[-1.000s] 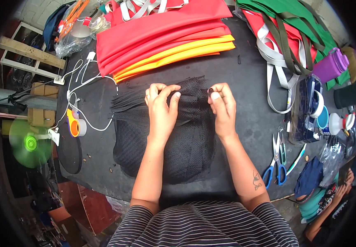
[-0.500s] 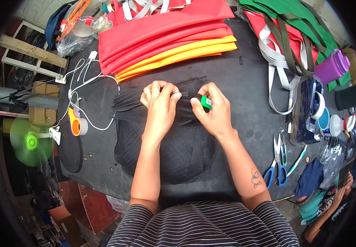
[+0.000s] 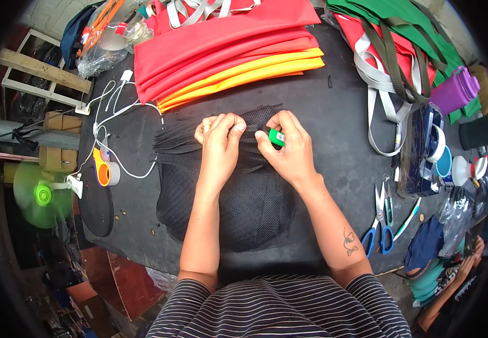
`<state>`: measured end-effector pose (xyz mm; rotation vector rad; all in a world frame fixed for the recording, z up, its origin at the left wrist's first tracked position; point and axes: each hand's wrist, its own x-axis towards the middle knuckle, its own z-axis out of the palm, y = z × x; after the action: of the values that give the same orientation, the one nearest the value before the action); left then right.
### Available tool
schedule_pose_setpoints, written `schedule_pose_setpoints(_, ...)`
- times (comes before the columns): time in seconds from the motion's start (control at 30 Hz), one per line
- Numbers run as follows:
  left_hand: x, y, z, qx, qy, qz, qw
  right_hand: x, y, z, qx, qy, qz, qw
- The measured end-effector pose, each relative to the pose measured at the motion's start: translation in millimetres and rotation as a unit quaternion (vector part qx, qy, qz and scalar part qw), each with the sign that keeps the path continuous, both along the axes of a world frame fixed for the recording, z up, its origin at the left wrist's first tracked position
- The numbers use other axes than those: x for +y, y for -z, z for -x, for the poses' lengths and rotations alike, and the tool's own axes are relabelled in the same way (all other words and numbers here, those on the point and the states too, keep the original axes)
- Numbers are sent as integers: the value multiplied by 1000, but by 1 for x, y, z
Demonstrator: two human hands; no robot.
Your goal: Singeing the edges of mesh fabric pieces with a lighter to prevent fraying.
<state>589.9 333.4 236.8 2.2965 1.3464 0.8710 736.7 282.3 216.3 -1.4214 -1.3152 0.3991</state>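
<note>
Black mesh netting [image 3: 227,208] lies in a heap on the dark table, its far edge gathered into loose pleats. Over that edge my left hand [image 3: 221,141] is closed, thumb against the curled fingers; a small pale thing shows at its left side, and what it grips is hidden. Close by on the right, my right hand [image 3: 289,143] is closed around a small green object [image 3: 277,138] with a white label, held between thumb and fingers. The green object's kind is not clear. A narrow gap over the netting separates both sets of fingertips.
Folded red and yellow fabric [image 3: 227,50] is stacked beyond the netting. White cables [image 3: 114,115] and a tape roll [image 3: 107,172] lie left, near a spinning green fan [image 3: 42,194]. Blue-handled scissors [image 3: 378,225] rest right, below a clear-wrapped box [image 3: 416,158]. Another person's hand [image 3: 469,262] shows lower right.
My right hand has moved slightly left with the green object, toward my left hand. The left hand has shifted only a little, and the netting looks nearly the same.
</note>
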Motion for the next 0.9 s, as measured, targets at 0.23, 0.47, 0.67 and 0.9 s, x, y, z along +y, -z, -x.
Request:
schedule_pose_setpoints(0.23, 0, 2, -2, -15, 10, -3, 1000, -2, 1, 1, 45, -21, 19, 999)
schedule_pose_setpoints(0.47, 2, 5, -2, -20, 9, -2, 1000, -4, 2, 0, 23, -32, 22, 999)
schedule_pose_setpoints(0.67, 2, 6, 0, -26, 11, -7, 1000, -4, -1, 2, 63, -18, 14, 998)
schedule_pose_setpoints(0.9, 2, 7, -1, -39, 12, -6, 999, -3, 3, 3, 60, -14, 24, 998)
